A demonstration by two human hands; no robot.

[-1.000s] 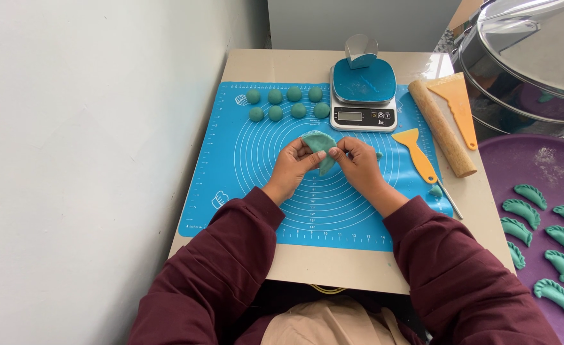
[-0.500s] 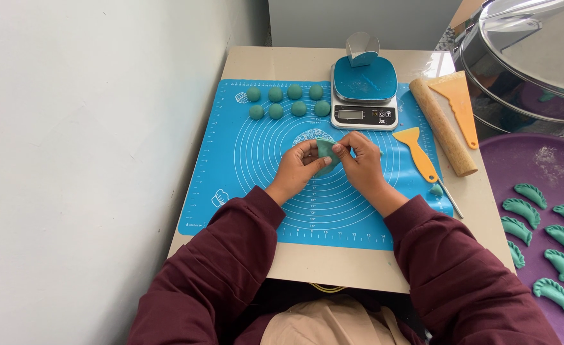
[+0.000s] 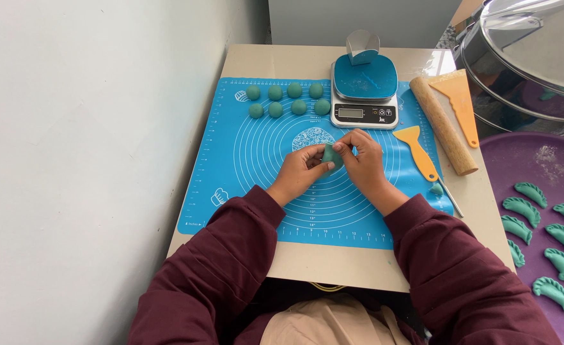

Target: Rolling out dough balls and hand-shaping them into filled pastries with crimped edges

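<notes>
Green dough piece (image 3: 331, 157) now folded shut and raised a little above the blue mat (image 3: 256, 191); a second ago still an open round cupped lower between the palms. Held between both hands: left hand (image 3: 301, 174) with fingers closed under and around its left side, right hand (image 3: 362, 160) with thumb and forefinger pinching the top edge. Judged from that: filling enclosed, edge being sealed and pleated.

Hands over the middle of the mat's printed rings. Eight green dough balls (image 3: 286, 99) in two rows at the mat's far left corner, well apart from the hands. Digital scale (image 3: 364, 89) with a blue top at the far edge, a small metal cutter (image 3: 362, 46) behind it. Orange scraper (image 3: 417, 151) just right of the right hand, wooden rolling pin (image 3: 443, 125) and a second orange scraper (image 3: 458, 102) beyond. Tiny scrap of green dough (image 3: 436, 188) near the mat's right edge.

Beige table (image 3: 359, 262) pushed against a plain white wall (image 3: 90, 140). To the right, a purple tray (image 3: 538, 160) with finished green dumplings (image 3: 554, 246) in rows, and a steel steamer (image 3: 525, 57) with a glass lid.
</notes>
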